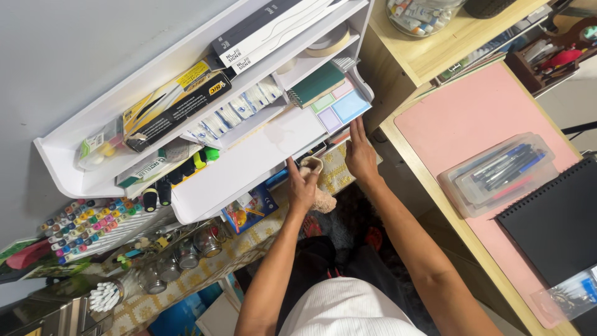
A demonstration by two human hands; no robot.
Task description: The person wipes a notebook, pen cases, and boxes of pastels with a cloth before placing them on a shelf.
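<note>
My left hand [302, 185] grips a beige cloth [318, 190] bunched against the front edge of a white shelf unit [249, 163]. My right hand [359, 152] lies flat with its fingers stretched up to the shelf's lower right corner, just under a stack of pastel sticky notes [341, 106]. A green notebook [318, 84] sits above the notes. The shelves hold flat boxes [177, 102], a row of small white packets [239, 112], and black and yellow markers [177, 174].
A tray of coloured markers [87, 227] and several small glass jars [186, 252] sit at the lower left on a patterned cloth. To the right a wooden desk carries a pink mat [479, 118], a clear pen case [497, 173] and a black spiral notebook [556, 221].
</note>
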